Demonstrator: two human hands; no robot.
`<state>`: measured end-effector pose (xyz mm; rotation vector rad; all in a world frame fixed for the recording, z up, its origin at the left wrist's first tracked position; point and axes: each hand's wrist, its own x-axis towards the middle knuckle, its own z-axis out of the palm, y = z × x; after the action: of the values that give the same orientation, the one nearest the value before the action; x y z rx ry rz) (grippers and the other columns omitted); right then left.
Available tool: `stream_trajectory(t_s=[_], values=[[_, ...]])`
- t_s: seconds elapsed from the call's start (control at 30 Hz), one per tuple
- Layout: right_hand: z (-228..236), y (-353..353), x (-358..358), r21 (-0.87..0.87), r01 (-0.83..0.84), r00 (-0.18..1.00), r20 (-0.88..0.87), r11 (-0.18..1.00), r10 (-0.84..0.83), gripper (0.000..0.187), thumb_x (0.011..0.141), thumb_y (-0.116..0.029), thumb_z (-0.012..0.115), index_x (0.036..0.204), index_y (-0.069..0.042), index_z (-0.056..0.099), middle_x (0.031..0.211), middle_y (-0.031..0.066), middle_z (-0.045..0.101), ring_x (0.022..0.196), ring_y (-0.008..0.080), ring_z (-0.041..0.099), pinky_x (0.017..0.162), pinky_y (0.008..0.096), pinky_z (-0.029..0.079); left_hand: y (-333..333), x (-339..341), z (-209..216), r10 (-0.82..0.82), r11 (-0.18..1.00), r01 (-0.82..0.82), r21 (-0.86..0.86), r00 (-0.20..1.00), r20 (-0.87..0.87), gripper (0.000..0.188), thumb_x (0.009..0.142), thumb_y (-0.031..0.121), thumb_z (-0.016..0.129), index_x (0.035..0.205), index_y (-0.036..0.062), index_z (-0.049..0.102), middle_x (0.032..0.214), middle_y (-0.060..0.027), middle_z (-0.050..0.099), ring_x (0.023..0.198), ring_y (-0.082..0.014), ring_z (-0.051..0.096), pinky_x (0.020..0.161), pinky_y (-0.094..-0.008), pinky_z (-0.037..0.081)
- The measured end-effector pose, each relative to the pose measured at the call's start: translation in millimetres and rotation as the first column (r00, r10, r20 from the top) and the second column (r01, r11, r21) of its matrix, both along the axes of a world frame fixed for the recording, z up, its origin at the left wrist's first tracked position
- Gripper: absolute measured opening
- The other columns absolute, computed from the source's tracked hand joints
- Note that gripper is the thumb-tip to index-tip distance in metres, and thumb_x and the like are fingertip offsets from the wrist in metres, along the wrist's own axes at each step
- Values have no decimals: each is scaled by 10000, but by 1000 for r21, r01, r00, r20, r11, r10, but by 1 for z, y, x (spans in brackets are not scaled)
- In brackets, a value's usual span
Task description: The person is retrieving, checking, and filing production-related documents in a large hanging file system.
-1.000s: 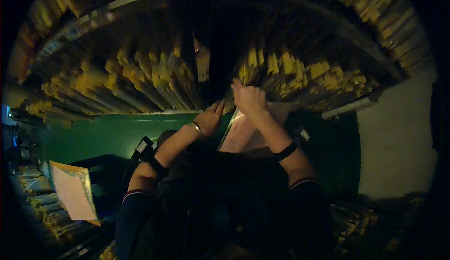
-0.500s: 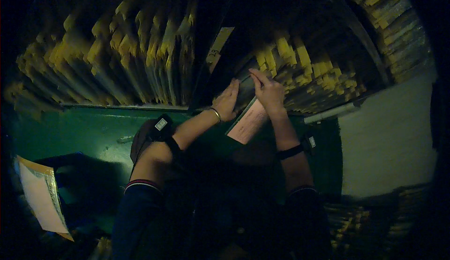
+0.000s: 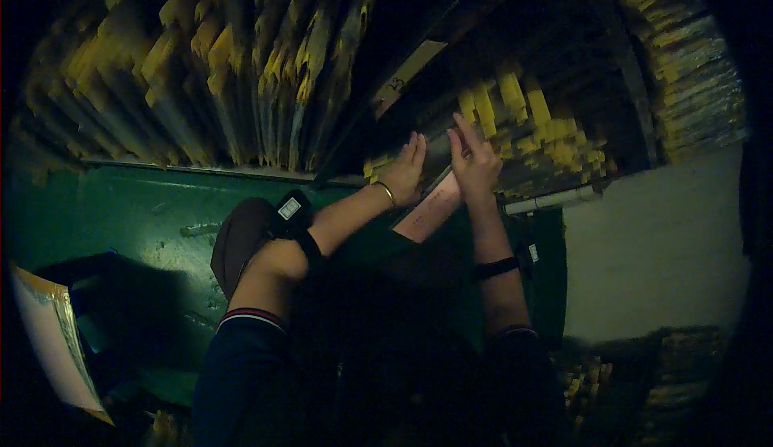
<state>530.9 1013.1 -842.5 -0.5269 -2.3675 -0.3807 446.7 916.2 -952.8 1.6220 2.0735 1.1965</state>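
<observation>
A pink-faced flat piece with faint print, like a card or file front, slants between my two hands; its upper part is hidden behind my right hand. My left hand, a bracelet at its wrist, lies along its left side with fingers stretched out and close together. On the other side, my right hand is at the pink piece's right edge, its fingers extended and thumb apart. Just beyond the hands stands a row of yellow-edged files on a shelf.
More yellowed files stand upright at the far left. A pale label strip is on the shelf divider. The floor is green. A white sheet-like packet is at the lower left, a pale panel at the right.
My right hand has loosened from a pinch at the top edge and its fingers have spread. The view has shifted, so the shelves sit differently; the pink piece stays between my hands.
</observation>
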Motion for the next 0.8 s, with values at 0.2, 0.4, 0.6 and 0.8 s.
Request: stream_trajectory(t_s=[0.2, 0.4, 0.6, 0.8], values=[[6, 5, -16, 61, -194, 929, -308, 979, 204, 598, 756, -346, 693, 1291, -206, 467, 948, 183, 634, 756, 339, 640, 607, 394, 524, -12, -24, 20, 202, 941, -235, 243, 967, 154, 556, 720, 105, 626, 1239, 26, 444, 1244, -192, 494, 1089, -361, 506, 912, -402, 430], [-4, 28, 4, -80, -186, 957, -240, 979, 162, 661, 759, -371, 682, 1339, -245, 391, 815, 145, 642, 677, 355, 627, 579, 427, 512, -10, -8, 67, -69, 813, 109, 572, 993, -92, 353, 731, 49, 554, 1083, 19, 534, 1054, -152, 556, 1001, -329, 528, 872, -394, 439], [-1, 22, 3, -216, -200, 969, -190, 956, 160, 601, 774, -251, 666, 1320, -267, 415, 775, 132, 638, 653, 334, 630, 588, 422, 515, -12, 4, 83, -77, 847, 161, 506, 980, -184, 473, 841, 104, 523, 1276, 2, 371, 1351, -223, 342, 1192, -396, 401, 1006, -433, 341], [7, 13, -2, -226, -217, 949, -275, 950, 152, 571, 774, -225, 655, 1298, -282, 435, 748, 107, 641, 641, 312, 636, 569, 412, 517, -12, -23, 64, 267, 907, -191, 375, 950, -162, 490, 858, 149, 497, 1282, -49, 351, 1253, -262, 436, 1131, -395, 451, 966, -437, 357]])
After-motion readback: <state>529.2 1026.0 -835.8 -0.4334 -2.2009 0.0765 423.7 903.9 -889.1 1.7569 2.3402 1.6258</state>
